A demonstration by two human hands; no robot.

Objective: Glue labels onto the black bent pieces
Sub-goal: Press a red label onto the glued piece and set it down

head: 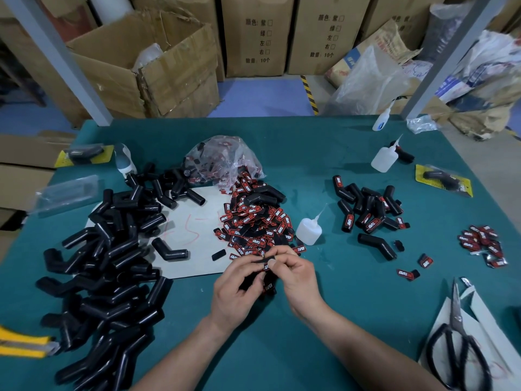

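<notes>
A black bent piece [250, 280] was gripped in the curled fingers of the left hand [238, 292]. A red-and-black label [266, 267] was pinched between the thumb and forefinger of the right hand [300, 280] and held against the upper end of the piece. A second label was seen lower on the same piece. Whether the pinched label was fully seated could not be told.

Just beyond the hands, a heap of loose labels [253, 221] was spread on the green table [310, 165], with a glue bottle [308, 230] standing at its right edge. A large pile of bare pieces [112, 266] was stacked to the left, reaching close to the table's left edge. A smaller pile of labelled pieces [369, 210] lay well to the right. Scissors [456, 342] were laid near the right corner. Bare surface was left around the forearms and between the right hand and the scissors.
</notes>
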